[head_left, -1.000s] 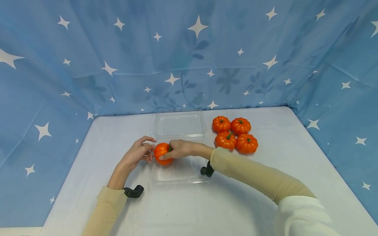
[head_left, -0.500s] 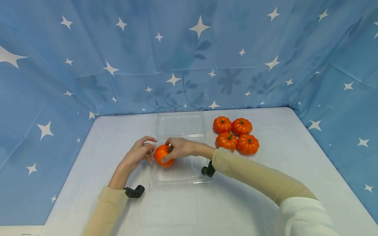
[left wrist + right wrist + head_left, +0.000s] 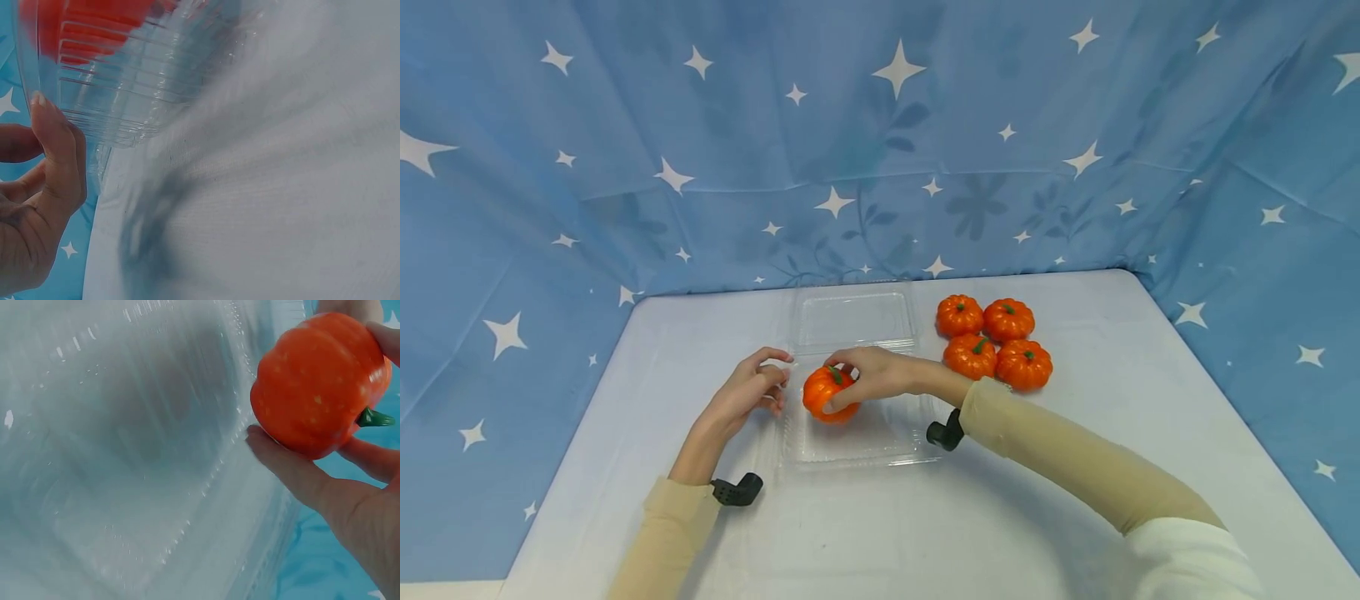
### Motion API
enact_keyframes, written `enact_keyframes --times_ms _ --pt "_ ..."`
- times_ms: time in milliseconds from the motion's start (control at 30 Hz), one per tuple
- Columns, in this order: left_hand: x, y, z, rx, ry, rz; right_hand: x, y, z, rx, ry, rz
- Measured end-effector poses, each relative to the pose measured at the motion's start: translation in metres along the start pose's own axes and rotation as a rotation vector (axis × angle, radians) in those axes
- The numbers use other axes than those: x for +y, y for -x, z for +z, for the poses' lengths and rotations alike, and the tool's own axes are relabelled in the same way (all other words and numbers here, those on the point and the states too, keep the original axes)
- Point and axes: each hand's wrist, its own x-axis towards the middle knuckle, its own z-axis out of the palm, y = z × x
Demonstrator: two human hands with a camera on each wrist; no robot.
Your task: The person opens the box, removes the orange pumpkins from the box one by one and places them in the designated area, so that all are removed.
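Observation:
My right hand (image 3: 880,372) holds a small orange pumpkin (image 3: 826,395) with a green stem, thumb and fingers spread around it. The pumpkin hangs over the left part of a clear plastic clamshell box (image 3: 865,462), whose lid (image 3: 857,321) lies folded back behind it. In the right wrist view the pumpkin (image 3: 319,387) shows above the ribbed box floor (image 3: 144,462). My left hand (image 3: 748,392) is at the box's left side with fingers loosely bent. In the left wrist view a fingertip of the left hand (image 3: 47,181) is right at the box's wall (image 3: 119,94).
Several more orange pumpkins (image 3: 996,340) sit grouped to the right of the lid on the white table (image 3: 865,533). A blue curtain (image 3: 737,208) with white stars surrounds the table. Each wrist carries a black camera (image 3: 737,490).
My right hand has shifted slightly right with the pumpkin, away from the box's left wall. The left hand and the other pumpkins have stayed in place.

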Motion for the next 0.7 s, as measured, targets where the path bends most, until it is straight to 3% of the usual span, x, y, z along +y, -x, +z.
enact_keyframes --times_ms 700 --pt "-0.002 0.003 0.000 -0.003 -0.006 0.031 0.027 0.077 -0.018 0.252 -0.033 -0.110"
